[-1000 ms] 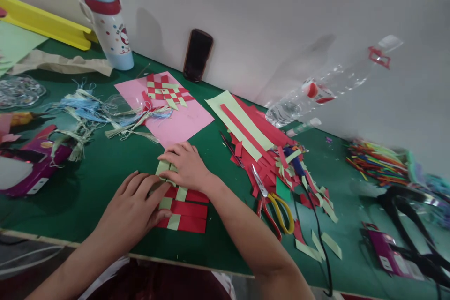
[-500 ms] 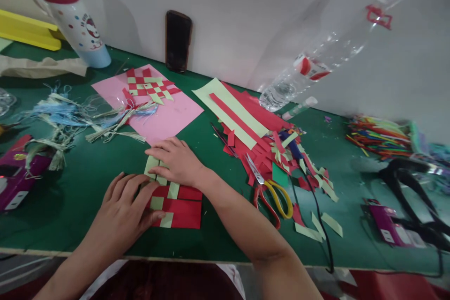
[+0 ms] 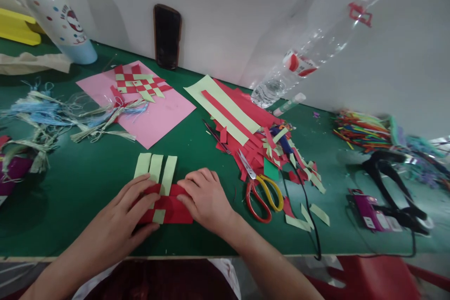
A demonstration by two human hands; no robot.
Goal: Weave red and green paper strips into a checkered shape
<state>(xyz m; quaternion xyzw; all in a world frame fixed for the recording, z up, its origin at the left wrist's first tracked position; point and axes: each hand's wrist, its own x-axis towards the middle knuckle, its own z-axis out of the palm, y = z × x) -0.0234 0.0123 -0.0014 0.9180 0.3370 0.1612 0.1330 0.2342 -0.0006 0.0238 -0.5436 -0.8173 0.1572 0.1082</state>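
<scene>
A woven paper piece [image 3: 180, 212] of red and pale green strips lies at the table's near edge. Three pale green strips [image 3: 156, 167] stick out from its far side, fanned slightly apart. My left hand [image 3: 121, 208] grips its left part, fingers across the top and thumb by the lower edge, hiding much of the weave. On the right side, the thumb and fingers of my right hand [image 3: 210, 201] close on the end of the upper red strip [image 3: 173, 190]. Scissors [image 3: 260, 192] with one red and one yellow handle lie beyond my right hand.
A pink sheet [image 3: 158, 124] bearing small woven pieces [image 3: 140, 82] lies behind, tassels [image 3: 45, 108] to its left. Red paper scraps [image 3: 246, 150], a plastic bottle [image 3: 291, 61], a black cable [image 3: 311, 201] and a purple box [image 3: 374, 213] are rightward. A phone [image 3: 168, 37] leans on the wall.
My right hand has moved from the pale green strips at the far side to the right end of the red strip. The green strips now show uncovered. The view has shifted slightly.
</scene>
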